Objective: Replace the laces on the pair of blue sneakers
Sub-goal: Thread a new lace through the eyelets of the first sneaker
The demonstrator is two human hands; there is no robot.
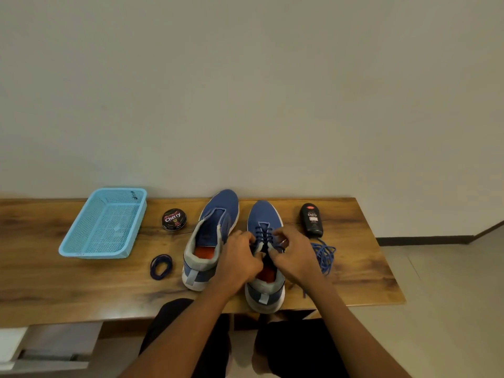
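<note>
Now lacing the right sneaker (264, 222): left hand (240, 257) & right hand (293, 255) each pinch the dark lace (262, 236) (upper eyelets next); left sneaker (215, 227) unlaced.

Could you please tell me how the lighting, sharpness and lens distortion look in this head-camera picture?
Head view: soft, even light; faint glare on the brown wooden table near edge. Wide-angle lens bows the table's far edge and stretches the corners. The hands, left hand and right hand, on the laced blue sneaker look slightly soft; the round black polish tin label reads clearly.
</note>
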